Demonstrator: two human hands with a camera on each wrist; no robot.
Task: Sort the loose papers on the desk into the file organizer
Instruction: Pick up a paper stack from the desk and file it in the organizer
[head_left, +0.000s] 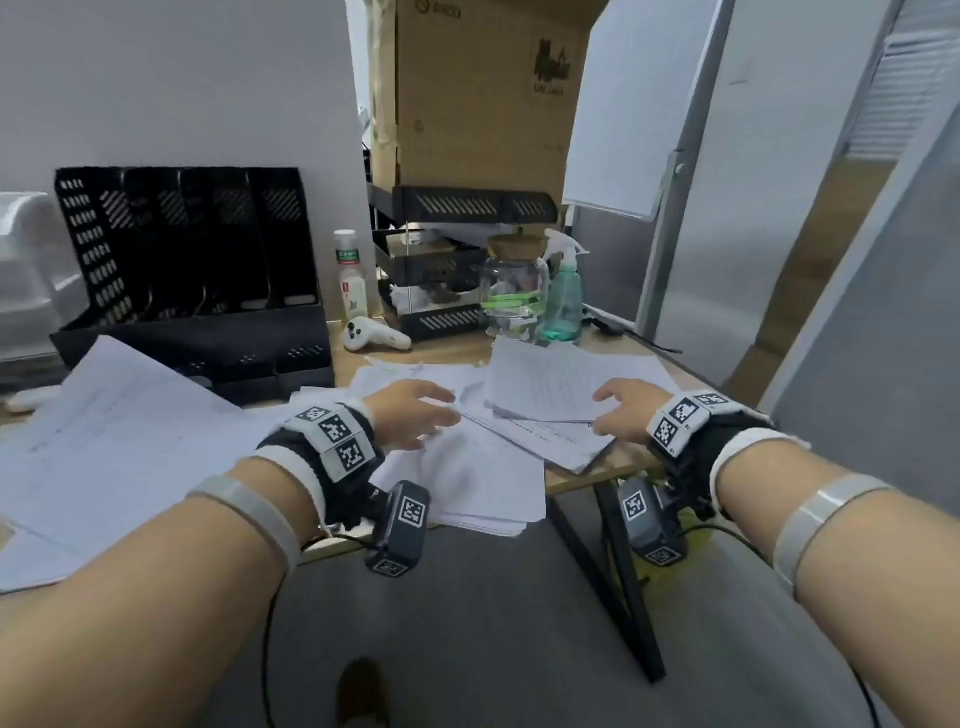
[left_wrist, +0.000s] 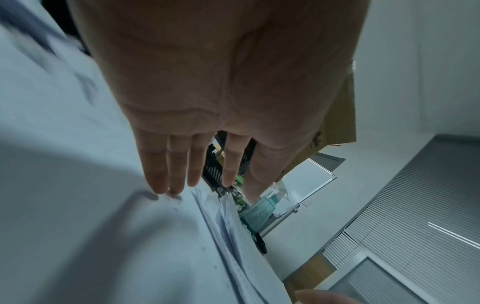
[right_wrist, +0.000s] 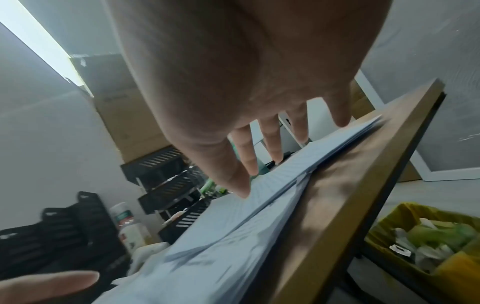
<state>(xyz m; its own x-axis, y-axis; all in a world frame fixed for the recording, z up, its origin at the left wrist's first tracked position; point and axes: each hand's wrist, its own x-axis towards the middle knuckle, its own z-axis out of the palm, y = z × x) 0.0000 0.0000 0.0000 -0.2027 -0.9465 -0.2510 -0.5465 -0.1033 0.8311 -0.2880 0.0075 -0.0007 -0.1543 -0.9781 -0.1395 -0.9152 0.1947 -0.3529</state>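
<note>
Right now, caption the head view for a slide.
Both hands, left and right, reach over loose papers before an empty black file organizer.

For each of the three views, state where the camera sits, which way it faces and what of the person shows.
Head: on the head, facing down-forward at the desk; both forearms, left hand, right hand.
Left wrist: under the left hand, facing along its fingers over the loose papers.
Right wrist: under the right hand, along its fingers.
All three share the spray bottle.
</note>
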